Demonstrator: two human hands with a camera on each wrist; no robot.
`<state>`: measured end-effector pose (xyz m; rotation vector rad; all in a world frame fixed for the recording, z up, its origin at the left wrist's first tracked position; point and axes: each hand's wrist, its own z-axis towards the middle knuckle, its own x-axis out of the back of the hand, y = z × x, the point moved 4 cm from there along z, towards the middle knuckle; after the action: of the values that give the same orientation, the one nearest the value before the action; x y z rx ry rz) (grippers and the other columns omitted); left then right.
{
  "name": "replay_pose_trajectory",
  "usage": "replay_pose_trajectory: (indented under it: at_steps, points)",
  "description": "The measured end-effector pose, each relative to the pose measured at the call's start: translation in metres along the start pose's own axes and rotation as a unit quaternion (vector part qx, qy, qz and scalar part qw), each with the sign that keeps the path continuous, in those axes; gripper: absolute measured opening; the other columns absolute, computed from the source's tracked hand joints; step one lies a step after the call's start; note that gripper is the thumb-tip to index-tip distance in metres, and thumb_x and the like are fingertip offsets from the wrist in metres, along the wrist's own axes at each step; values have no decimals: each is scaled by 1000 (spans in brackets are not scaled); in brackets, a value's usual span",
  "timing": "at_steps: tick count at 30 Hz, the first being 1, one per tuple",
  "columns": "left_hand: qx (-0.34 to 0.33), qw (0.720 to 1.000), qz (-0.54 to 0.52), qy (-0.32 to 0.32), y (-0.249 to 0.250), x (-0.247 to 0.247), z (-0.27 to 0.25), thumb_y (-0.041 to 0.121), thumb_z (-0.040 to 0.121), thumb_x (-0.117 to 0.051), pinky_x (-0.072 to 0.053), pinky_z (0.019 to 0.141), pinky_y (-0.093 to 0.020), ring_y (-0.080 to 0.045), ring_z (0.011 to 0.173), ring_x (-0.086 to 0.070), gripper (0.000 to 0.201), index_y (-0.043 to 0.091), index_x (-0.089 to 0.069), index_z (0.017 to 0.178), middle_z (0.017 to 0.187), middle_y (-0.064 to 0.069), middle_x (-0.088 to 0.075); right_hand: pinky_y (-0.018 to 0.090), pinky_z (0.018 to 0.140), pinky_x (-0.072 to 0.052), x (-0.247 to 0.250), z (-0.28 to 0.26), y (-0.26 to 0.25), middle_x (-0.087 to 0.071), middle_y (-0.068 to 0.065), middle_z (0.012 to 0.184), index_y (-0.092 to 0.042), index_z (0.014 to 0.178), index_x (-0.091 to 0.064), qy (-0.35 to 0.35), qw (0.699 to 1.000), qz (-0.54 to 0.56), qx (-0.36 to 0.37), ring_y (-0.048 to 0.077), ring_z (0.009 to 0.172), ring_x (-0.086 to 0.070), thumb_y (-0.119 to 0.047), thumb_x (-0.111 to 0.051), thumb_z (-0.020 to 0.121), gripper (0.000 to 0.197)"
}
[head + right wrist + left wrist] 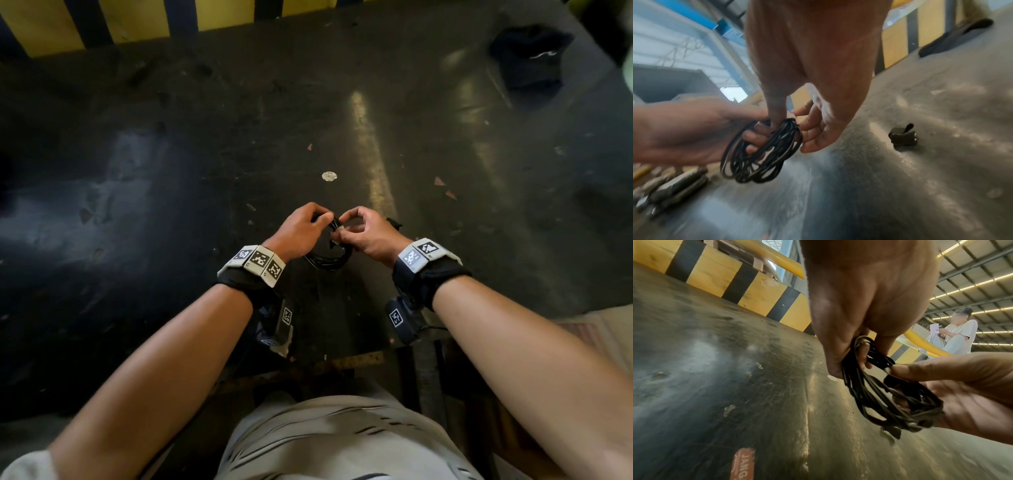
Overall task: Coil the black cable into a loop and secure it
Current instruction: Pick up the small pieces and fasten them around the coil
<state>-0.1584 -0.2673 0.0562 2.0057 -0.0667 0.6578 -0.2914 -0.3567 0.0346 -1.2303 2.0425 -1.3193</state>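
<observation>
The black cable [327, 258] is wound into a small coil of several turns, held just above the dark table [239, 154]. My left hand [310, 222] grips the coil's top left side, with fingers curled through the loop [865, 353]. My right hand [352, 228] pinches the coil's right side between thumb and fingertips [900, 369], where a small pale piece shows. In the right wrist view the coil [760, 154] hangs between both hands, and the right fingers [809, 129] touch its edge. One cable end [892, 431] dangles below the coil.
A small black clip-like piece [902, 134] lies on the table right of my right hand [394, 222]. A black cloth item [531, 58] sits at the back right. A yellow-and-black striped barrier [760, 293] lines the far edge. Another person [953, 332] sits beyond it.
</observation>
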Motion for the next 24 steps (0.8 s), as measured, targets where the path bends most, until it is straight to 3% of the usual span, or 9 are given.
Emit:
replay_pose_trajectory:
  at_steps: [3, 7, 11, 13, 17, 22, 24]
  points:
    - [16, 1000, 9, -25, -5, -7, 6, 36, 103, -52, -43, 64, -25, -7, 79, -55, 29, 18, -57, 126, 104, 1, -61, 22, 60, -53, 7, -6, 6, -75, 14, 103, -12, 119, -59, 15, 999, -51, -2, 16, 80, -69, -15, -80, 84, 41]
    - [32, 998, -4, -49, -1, -18, 17, 35, 104, -49, -56, 77, -43, -17, 81, -59, 31, 15, -56, 127, 108, -9, -64, 34, 82, -59, 18, -11, 10, -76, 6, 100, -18, 110, -67, 112, 977, -176, 34, 21, 93, -73, -16, -79, 81, 32]
    - [30, 993, -52, -100, 6, -36, 29, 24, 105, -49, -53, 67, -28, -14, 72, -57, 30, 5, -55, 128, 90, -7, -60, 28, 86, -56, 35, -24, 13, -76, 2, 97, -17, 108, -70, 173, 963, -203, 31, 18, 90, -71, -15, -75, 80, 29]
    - [30, 988, -66, -136, 7, -47, 34, 19, 105, -50, -53, 62, -22, -13, 73, -62, 28, 3, -54, 128, 89, -6, -63, 26, 89, -53, 49, -32, 21, -76, 1, 95, -18, 110, -72, 191, 957, -216, 20, 18, 93, -71, -14, -75, 79, 32]
    - [37, 972, -104, -208, 16, -73, 40, 13, 102, -55, -59, 70, -31, -17, 83, -69, 27, 5, -54, 127, 98, -10, -70, 25, 95, -52, 77, -51, 39, -77, 1, 98, -23, 121, -72, 209, 954, -216, -6, 17, 99, -71, -14, -76, 82, 40]
    - [31, 964, -93, -245, 37, -104, 50, 10, 100, -58, -59, 62, -24, -17, 81, -71, 29, 4, -53, 129, 100, -12, -70, 26, 93, -53, 104, -63, 59, -77, 6, 109, -25, 120, -72, 234, 946, -220, -36, 22, 102, -72, -15, -71, 85, 36]
    - [41, 958, -82, -271, 41, -115, 57, 12, 100, -59, -61, 67, -28, -18, 86, -72, 29, 7, -54, 129, 102, -12, -71, 31, 92, -56, 113, -64, 64, -75, 8, 113, -25, 121, -69, 227, 948, -218, -52, 24, 104, -71, -15, -70, 87, 36]
